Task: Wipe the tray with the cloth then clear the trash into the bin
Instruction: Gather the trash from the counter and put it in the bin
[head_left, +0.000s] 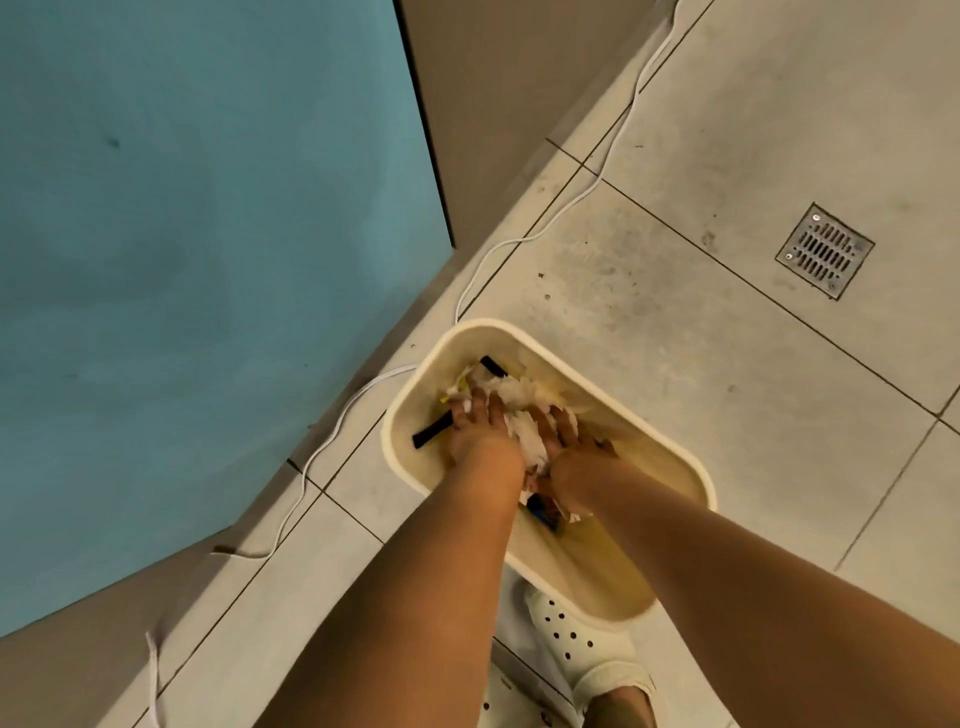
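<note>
A cream plastic bin (675, 447) stands on the tiled floor below me. Both my hands reach down inside it. My left hand (480, 428) and my right hand (569, 441) press together around a wad of crumpled white paper trash (522, 415). More scraps lie in the bin: two black strips (431, 428), a yellow bit (460, 387) and a blue piece (543, 512) under my wrists. No tray or cloth is in view.
A blue panel (208, 260) stands close on the left. A white cable (332, 426) trails along the floor beside it and past the bin. A metal floor drain (825, 250) sits at the right. My white perforated clog (587, 639) is just behind the bin.
</note>
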